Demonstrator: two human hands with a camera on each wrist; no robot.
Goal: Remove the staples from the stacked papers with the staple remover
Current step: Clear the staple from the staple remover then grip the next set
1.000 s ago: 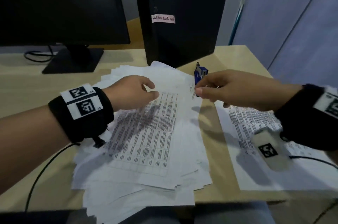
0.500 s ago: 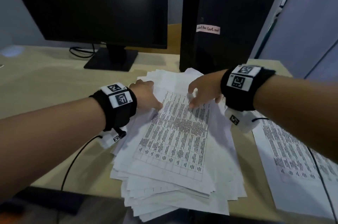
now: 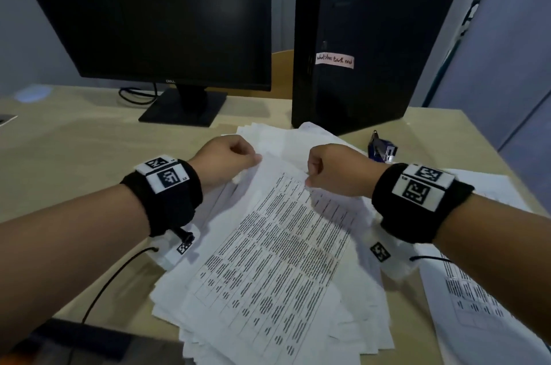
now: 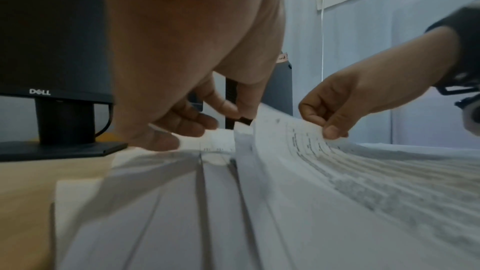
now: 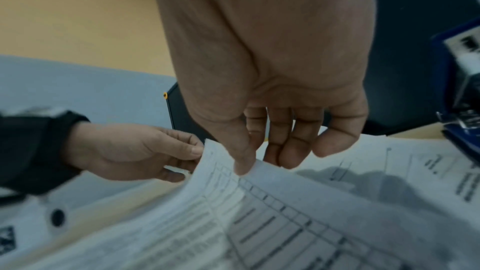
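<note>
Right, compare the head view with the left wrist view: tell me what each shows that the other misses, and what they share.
Only the head view shows the blue staple remover lying on the desk beside the black computer tower, and the separate printed sheet at far right. Only the left wrist view shows the left hand's fingers from underneath, pinching the top sheet's lifted corner. Both show the left hand and right hand gripping that sheet's far edge, the paper stack, and the Dell monitor.

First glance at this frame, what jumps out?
Both hands meet at the far edge of the top printed sheet, left hand and right hand each pinching it and lifting it off the messy paper stack at desk centre. Behind loom a dark monitor and a black computer tower, with the blue staple remover lying idle beside the tower.
</note>
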